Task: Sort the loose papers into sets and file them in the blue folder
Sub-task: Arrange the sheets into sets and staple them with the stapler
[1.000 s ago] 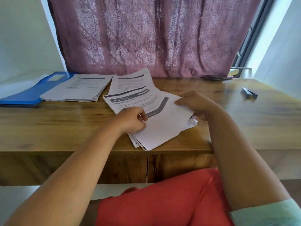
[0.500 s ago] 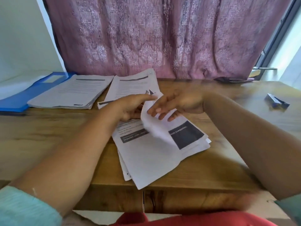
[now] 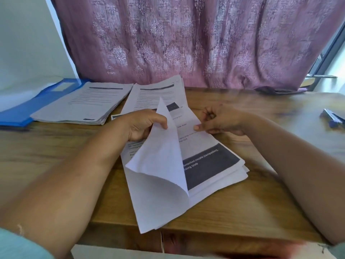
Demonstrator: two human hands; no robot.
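The top sheet point(image 3: 158, 157) has been peeled up by the pinching left hand point(image 3: 143, 126); the stack point(image 3: 211, 165) is pinned by the right hand point(image 3: 222, 121), so sorting continues.

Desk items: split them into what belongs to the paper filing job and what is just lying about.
Job: blue folder; sorted stack; second stack; loose papers; lifted sheet, left hand; right hand.
Lying about: stapler; curtain.

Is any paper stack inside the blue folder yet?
No; the blue folder lies closed, with the left paper stack resting partly on top of it.
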